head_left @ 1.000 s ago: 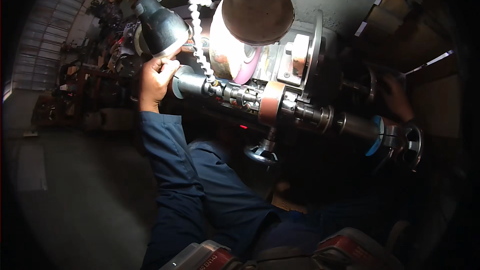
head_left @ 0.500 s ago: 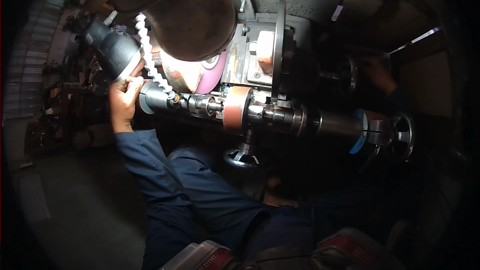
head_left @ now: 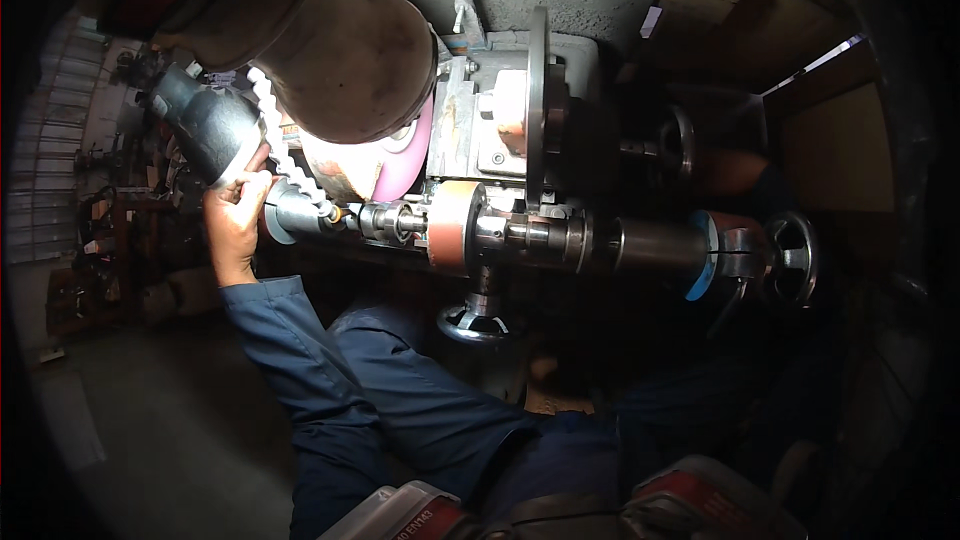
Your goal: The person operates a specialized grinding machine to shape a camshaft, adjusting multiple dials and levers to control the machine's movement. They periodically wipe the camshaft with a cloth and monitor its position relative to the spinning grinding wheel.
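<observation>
My left hand (head_left: pixel 234 225) is raised at the left, its fingers closed on the lower rim of a dark lamp shade (head_left: pixel 208 125). Beside it a white segmented coolant hose (head_left: pixel 283 145) hangs down toward a steel shaft assembly (head_left: pixel 385 221) mounted across the machine. A reddish-brown ring (head_left: pixel 453 228) encircles the middle of this assembly. Behind it stands a pink grinding wheel (head_left: pixel 405 165), partly covered by its guard. In shadow at the right, my right hand (head_left: pixel 725 173) is at a metal handwheel (head_left: pixel 684 143); its fingers are too dark to make out.
A large brown cylindrical housing (head_left: pixel 365 70) looms above the grinding wheel. A chrome handwheel (head_left: pixel 472 324) sticks out toward my knees. Another handwheel (head_left: pixel 796 260) is at the right end, by a blue-edged clamp (head_left: pixel 735 255). An upright grey plate (head_left: pixel 538 110) stands behind the shaft.
The view has shifted, so the machine sits slightly further left. My right hand has moved closer in to the shadowed handwheel. My left hand stays at the lamp shade.
</observation>
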Tool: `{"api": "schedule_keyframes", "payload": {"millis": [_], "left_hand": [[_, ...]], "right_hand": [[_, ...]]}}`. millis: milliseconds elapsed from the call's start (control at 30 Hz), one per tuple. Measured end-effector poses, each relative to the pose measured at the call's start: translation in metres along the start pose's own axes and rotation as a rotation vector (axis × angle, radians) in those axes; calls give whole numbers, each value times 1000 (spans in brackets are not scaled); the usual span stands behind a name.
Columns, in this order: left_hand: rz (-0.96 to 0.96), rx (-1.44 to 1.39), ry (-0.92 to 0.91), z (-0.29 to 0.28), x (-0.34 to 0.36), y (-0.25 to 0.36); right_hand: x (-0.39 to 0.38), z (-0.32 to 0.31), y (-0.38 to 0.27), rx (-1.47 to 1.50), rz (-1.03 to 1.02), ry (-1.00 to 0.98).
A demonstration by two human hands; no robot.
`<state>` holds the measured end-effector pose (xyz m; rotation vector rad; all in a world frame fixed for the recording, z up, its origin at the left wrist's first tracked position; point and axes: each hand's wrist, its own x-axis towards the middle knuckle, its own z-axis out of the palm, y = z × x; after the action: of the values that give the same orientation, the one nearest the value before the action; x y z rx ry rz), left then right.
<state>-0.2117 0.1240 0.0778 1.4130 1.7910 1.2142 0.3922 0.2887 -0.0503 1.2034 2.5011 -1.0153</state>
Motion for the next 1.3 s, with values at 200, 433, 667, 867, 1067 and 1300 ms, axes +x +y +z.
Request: {"api": "schedule_keyframes", "payload": {"millis": [200,433,667,867,1067,1300], "left_hand": [[0,7,20,2,-2,3],[4,35,7,4,0,4],[-13,6,13,2,1,0],[7,-14,-5,2,-1,4],[49,-29,-38,0,3,-9],[66,-26,-50,5,9,-14]], "right_hand": [[-18,-44,-20,640,267,162],[16,3,19,261,138,416],[10,25,29,152,-9,83],[-18,3,8,286,16,-235],[-33,33,37,713,365,313],[-65,215,-137,569,38,-301]]}}
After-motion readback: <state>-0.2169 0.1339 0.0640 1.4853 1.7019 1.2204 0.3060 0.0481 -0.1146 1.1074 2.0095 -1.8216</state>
